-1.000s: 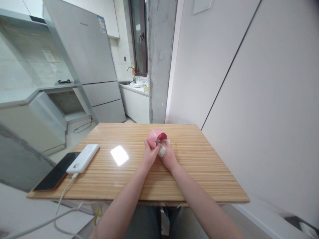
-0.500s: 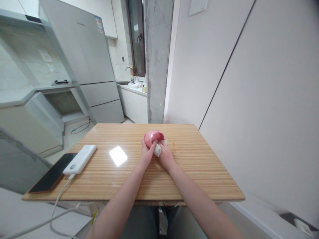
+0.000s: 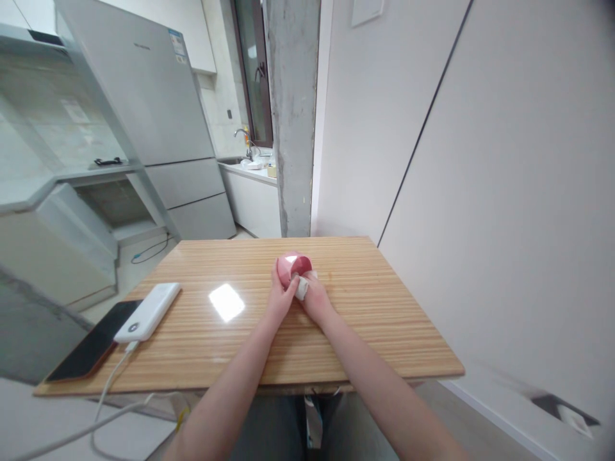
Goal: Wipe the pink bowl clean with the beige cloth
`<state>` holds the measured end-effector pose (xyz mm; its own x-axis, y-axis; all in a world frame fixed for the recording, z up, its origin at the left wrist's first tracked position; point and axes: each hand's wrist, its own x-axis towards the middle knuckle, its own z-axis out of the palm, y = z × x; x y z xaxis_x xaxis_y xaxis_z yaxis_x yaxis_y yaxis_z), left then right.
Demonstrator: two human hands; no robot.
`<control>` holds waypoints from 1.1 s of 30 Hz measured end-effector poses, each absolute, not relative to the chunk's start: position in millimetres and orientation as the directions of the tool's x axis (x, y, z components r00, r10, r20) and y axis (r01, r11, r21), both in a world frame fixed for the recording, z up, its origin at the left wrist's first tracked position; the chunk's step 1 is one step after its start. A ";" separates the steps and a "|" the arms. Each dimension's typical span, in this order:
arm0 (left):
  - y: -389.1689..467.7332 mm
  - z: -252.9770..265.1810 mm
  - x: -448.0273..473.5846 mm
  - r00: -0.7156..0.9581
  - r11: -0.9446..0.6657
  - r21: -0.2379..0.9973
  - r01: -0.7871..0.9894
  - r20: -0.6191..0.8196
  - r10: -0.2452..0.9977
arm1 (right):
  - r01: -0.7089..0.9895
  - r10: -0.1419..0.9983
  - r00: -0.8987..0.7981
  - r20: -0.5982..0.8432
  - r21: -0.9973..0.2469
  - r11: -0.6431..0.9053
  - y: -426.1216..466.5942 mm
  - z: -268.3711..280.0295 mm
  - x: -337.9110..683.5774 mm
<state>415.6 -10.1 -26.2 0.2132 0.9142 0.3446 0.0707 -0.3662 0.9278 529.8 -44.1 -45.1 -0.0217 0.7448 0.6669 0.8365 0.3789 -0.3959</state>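
A glossy, rounded pink cup (image 3: 285, 269) is tipped on its side over the table, its mouth turned toward the right. My left hand (image 3: 279, 296) wraps its near left side, with the thumb close to the rim. My right hand (image 3: 316, 299) is closed on a crumpled white tissue (image 3: 302, 289) held against the cup near its mouth. The right fingertips are partly hidden behind the tissue and the cup.
A white power bank (image 3: 148, 312) with a plugged-in cable (image 3: 111, 381) lies partly on a dark phone-like slab (image 3: 91, 346) at the table's left. The wooden table (image 3: 384, 320) stands beside a pale wall (image 3: 504, 192). Beyond it are a concrete column (image 3: 294, 115) and a fridge (image 3: 139, 89).
The cup has turned slightly in my hands, so its opening shows rounder now. Both hands keep their hold. The whole view has shifted a little.
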 end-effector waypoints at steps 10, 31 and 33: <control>-0.6 -16.7 397.5 0.085 -0.332 0.932 0.148 0.322 0.943 | 0.841 0.712 -0.154 0.685 -0.287 0.458 -39.1 -41.6 539.4; -5.3 -15.6 409.3 0.257 -0.286 0.944 -0.162 0.320 0.912 | 0.801 0.721 -0.001 0.693 -0.431 0.415 -38.4 -52.9 536.8; -8.5 -14.8 411.5 0.243 -0.322 0.935 -0.146 0.349 0.905 | 0.792 0.718 -0.001 0.696 -0.438 0.425 -38.7 -52.4 534.8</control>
<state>411.5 -8.5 -14.8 0.2425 0.9050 0.3494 -0.1455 -0.3221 0.9354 534.8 -38.7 -52.4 -0.0009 0.7182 0.6958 0.7920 0.4253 -0.4380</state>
